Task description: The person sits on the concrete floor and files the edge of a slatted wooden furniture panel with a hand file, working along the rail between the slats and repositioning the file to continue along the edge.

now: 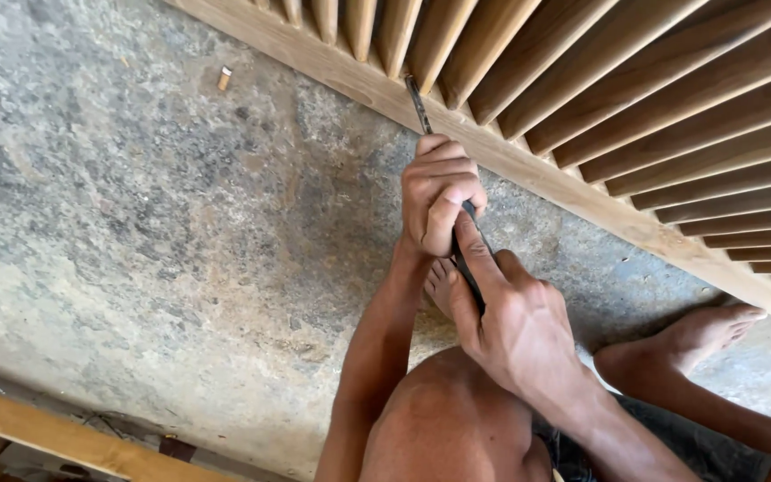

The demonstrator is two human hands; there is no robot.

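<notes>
Bare knee fills the bottom of the view, closest to the camera, with dark shorts beside it. Just past it, both hands meet over a thin dark metal tool. Left hand is curled into a fist around the upper part of the tool, all fingers closed tight on it. Right hand sits lower and nearer the knee, fingers closed around the tool's rear end, with its forefinger stretched out along the shaft toward the left hand. Only the slim front length of the tool shows above the left fist, slanting up and a little left; its tip touches the wooden frame rail at the foot of 1 of the slats. Slats run in a close row, angled up to the right. Toes of 1 foot peek out under the hands, and the other foot rests on the stained concrete floor near the rail. A wooden plank crosses the lower left corner.
</notes>
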